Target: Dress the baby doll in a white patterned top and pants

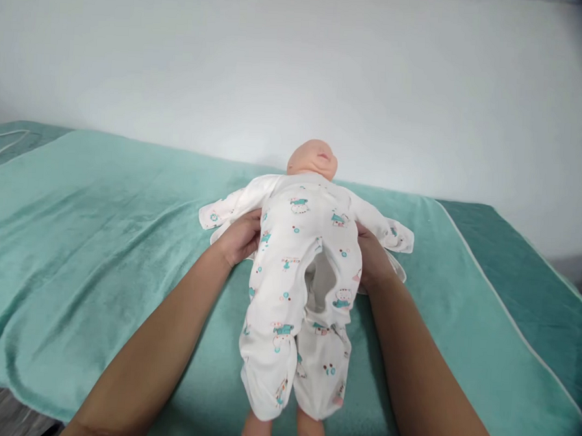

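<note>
A baby doll [314, 158] lies on its back, its head toward the wall and its bare feet toward me. It wears white printed pants [277, 295], pulled high over the torso, with an open slit at the crotch. A white long-sleeved top [238, 199] with the same print covers its arms, which spread to both sides. My left hand [244, 237] is at the doll's left-of-view side, its fingers curled at the clothing by the waist. On the opposite side my right hand [373, 256] does likewise. The fingertips of both hands are hidden by the cloth.
A green plush blanket [99, 234] with some folds lies under the doll. Darker green cloth [527, 263] with pale edging shows at the right. A white cord [7, 138] lies at the far left. Behind stands a plain white wall [279, 68].
</note>
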A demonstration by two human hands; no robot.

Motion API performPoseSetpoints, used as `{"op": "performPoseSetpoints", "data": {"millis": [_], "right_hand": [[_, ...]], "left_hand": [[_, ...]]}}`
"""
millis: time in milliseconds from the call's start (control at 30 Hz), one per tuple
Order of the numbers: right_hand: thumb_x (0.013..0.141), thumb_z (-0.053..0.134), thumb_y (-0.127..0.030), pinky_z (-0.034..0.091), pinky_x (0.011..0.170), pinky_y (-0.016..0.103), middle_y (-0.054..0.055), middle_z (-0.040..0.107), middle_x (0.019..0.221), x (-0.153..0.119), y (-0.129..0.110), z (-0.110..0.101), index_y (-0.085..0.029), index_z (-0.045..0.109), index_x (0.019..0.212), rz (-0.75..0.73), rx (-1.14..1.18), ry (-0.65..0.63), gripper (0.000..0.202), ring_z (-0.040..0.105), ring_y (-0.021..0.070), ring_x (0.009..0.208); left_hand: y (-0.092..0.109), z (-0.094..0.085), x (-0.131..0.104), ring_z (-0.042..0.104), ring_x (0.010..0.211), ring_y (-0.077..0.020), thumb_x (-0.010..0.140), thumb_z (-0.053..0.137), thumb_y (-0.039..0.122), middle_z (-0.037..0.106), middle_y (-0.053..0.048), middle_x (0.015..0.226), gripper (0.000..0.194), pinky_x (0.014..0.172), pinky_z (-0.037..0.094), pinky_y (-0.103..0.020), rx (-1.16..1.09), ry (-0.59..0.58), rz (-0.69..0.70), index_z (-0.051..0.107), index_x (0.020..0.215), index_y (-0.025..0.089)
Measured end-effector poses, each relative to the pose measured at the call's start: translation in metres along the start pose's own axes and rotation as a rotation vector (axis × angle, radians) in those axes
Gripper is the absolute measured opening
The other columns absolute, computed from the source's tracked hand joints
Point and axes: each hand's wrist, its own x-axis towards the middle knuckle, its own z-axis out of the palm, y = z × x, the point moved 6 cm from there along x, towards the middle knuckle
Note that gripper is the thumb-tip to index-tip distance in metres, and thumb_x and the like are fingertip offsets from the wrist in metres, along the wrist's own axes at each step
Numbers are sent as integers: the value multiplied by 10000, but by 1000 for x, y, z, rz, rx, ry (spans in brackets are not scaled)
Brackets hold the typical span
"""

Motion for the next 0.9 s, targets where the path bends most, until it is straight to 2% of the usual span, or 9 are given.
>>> {"op": "performPoseSetpoints", "data": {"millis": [100,233,367,467,567,667,800,900], "right_hand": [[639,793,-300,587,813,466,9,786,943,-1,-4,-1,-273,762,902,-51,-53,44,267,714,318,942],[683,782,-359,555,861,445,11,779,917,0,-10,-3,-259,765,899,-174,-142,97,238,697,300,944],[686,790,-378,522,944,440,8,761,1062,0,-14,-2,-280,749,969,-287,-227,53,303,658,309,1057],[719,764,-374,495,997,440,1,737,1161,-1,-15,-2,-297,728,1082,-336,-287,24,373,624,314,1142],[739,726,-343,477,1007,440,7,739,1164,-2,-16,-6,-280,745,1058,-351,-396,76,325,618,331,1143],[714,721,-330,482,982,445,16,761,1086,-2,-17,-10,-259,763,974,-359,-498,148,273,622,355,1106],[710,718,-380,498,926,447,31,771,962,-1,-19,-12,-226,758,914,-326,-488,191,259,650,336,1002],[716,717,-416,500,897,454,64,769,943,1,-17,-14,-199,750,894,-280,-507,241,282,658,325,970]], "left_hand": [[1,7,-1,730,942,-290,745,733,213,776,-109,1004,313,878,591,-442,13,-1,-16,747,1053,158],[-1,12,-1,727,925,-304,726,743,274,778,-97,921,277,861,585,-465,3,11,-55,753,984,172],[2,12,-4,716,961,-312,683,771,247,778,-80,872,293,898,565,-456,14,39,29,754,967,178],[7,13,-8,697,1019,-314,671,776,221,779,-67,911,309,930,546,-439,90,54,120,756,977,183],[15,16,-13,671,1076,-310,690,761,213,777,-53,974,298,964,523,-429,222,64,230,761,988,195],[20,17,-16,653,1106,-307,688,742,167,775,-51,1003,297,988,504,-416,316,79,303,764,983,194],[17,11,-13,648,1126,-294,698,713,144,776,-35,1009,326,992,500,-391,271,120,295,758,1013,212],[17,7,-12,632,1162,-300,694,708,139,777,-33,1016,325,1017,483,-390,287,153,308,757,1005,219]]}}
